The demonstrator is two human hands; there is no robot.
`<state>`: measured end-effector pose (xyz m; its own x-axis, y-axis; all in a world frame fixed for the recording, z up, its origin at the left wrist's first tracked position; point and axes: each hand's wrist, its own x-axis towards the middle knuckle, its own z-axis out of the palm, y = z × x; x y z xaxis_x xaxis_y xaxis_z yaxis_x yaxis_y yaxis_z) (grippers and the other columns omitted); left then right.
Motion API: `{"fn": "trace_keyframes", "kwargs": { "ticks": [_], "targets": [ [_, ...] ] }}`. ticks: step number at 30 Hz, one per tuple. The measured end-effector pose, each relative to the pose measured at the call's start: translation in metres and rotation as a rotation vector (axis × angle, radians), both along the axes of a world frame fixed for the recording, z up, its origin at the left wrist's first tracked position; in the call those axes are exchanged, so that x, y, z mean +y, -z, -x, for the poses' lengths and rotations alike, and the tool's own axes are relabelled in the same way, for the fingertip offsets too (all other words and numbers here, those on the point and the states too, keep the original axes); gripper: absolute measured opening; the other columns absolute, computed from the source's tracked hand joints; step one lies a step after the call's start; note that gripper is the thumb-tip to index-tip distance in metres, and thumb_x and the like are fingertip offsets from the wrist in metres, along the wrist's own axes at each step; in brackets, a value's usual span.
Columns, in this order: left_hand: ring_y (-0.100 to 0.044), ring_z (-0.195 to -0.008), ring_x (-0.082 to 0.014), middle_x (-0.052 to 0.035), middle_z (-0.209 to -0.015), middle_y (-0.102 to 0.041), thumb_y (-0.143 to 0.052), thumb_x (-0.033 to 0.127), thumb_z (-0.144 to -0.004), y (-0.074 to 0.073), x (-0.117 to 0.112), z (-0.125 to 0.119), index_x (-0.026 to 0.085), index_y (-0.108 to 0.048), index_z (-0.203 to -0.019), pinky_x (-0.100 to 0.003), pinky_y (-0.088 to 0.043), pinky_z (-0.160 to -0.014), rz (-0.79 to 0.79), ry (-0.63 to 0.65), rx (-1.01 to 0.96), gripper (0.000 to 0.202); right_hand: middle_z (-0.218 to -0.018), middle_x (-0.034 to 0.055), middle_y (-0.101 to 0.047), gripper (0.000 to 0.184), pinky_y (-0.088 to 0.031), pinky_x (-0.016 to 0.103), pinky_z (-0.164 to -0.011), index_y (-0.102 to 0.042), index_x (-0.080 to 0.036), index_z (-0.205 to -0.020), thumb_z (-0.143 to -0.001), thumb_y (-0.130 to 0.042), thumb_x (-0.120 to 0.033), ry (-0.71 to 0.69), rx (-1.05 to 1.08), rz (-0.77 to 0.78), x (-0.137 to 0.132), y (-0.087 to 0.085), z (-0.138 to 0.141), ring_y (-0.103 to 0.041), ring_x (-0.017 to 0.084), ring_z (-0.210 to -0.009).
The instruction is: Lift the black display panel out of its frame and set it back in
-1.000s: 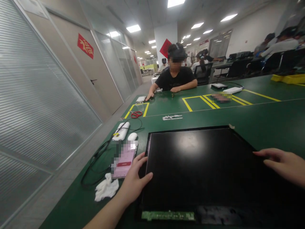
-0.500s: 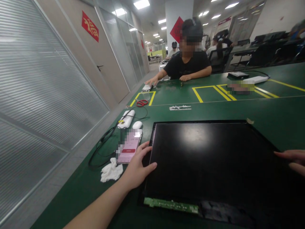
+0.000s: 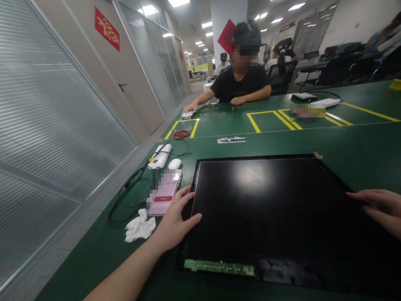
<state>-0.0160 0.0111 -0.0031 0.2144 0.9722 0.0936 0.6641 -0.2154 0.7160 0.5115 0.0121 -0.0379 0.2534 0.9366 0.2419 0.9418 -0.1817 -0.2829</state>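
Observation:
A large black display panel (image 3: 250,209) lies face up before me on the green table, a green circuit board strip (image 3: 219,267) along its near edge. My left hand (image 3: 180,219) grips the panel's left edge, thumb over the border and fingers at the side. On the opposite side, my right hand (image 3: 380,205) has its fingertips and thumb at the right edge, partly cut off by the frame. Just left of my left hand are a phone (image 3: 164,196) with a lit screen and a crumpled white tissue (image 3: 140,225).
Beyond the phone are a white earbud case (image 3: 175,164), a white power bank (image 3: 160,156), black cables (image 3: 125,186) and red-handled scissors (image 3: 181,134). White scraps (image 3: 231,140) lie behind the panel. A person (image 3: 241,83) sits across the table (image 3: 282,140), one hand on a small object.
My view has turned slightly right, so everything sits further left and more of my right hand shows. Both hands keep their places at the panel's edges.

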Motion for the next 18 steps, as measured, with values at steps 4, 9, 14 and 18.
{"fn": "trace_keyframes", "kwargs": {
  "ticks": [4, 9, 14, 18],
  "targets": [
    [-0.039, -0.144, -0.0351, -0.0170, -0.153, -0.042, -0.063, 0.033, -0.085, 0.000, -0.002, -0.003, 0.019, -0.059, -0.133, -0.054, -0.034, -0.117, -0.020, -0.003, 0.031, 0.050, -0.083, 0.0017, -0.059, 0.037, -0.040, 0.033, -0.055, -0.062, -0.031, -0.072, -0.042, -0.041, -0.038, 0.012, 0.089, 0.008, -0.002, -0.011, 0.011, -0.053, 0.017, -0.058],
    [-0.037, -0.145, -0.0346, -0.0164, -0.156, -0.038, -0.060, 0.031, -0.087, 0.003, -0.005, -0.004, 0.019, -0.057, -0.135, -0.054, -0.031, -0.118, -0.040, 0.007, 0.082, 0.050, -0.082, 0.0032, -0.058, 0.039, -0.040, 0.035, -0.056, -0.062, -0.029, -0.069, -0.039, -0.039, -0.039, 0.033, 0.122, 0.021, -0.002, -0.023, 0.022, -0.053, 0.018, -0.059],
    [-0.031, -0.148, -0.0325, -0.0158, -0.159, -0.033, -0.056, 0.029, -0.090, 0.005, -0.007, -0.005, 0.021, -0.049, -0.143, -0.054, -0.028, -0.119, -0.038, 0.020, 0.127, 0.054, -0.079, 0.0034, -0.059, 0.039, -0.041, 0.036, -0.055, -0.062, -0.029, -0.068, -0.037, -0.040, -0.039, 0.061, 0.161, 0.052, -0.002, -0.029, 0.028, -0.053, 0.019, -0.058],
    [-0.031, -0.148, -0.0331, -0.0153, -0.160, -0.033, -0.057, 0.031, -0.091, 0.004, -0.007, -0.003, 0.023, -0.047, -0.145, -0.055, -0.029, -0.118, -0.049, 0.018, 0.143, 0.055, -0.078, 0.0031, -0.059, 0.038, -0.041, 0.036, -0.057, -0.061, -0.029, -0.066, -0.036, -0.040, -0.039, 0.073, 0.194, 0.046, -0.003, -0.035, 0.034, -0.053, 0.019, -0.059]
  ]
}}
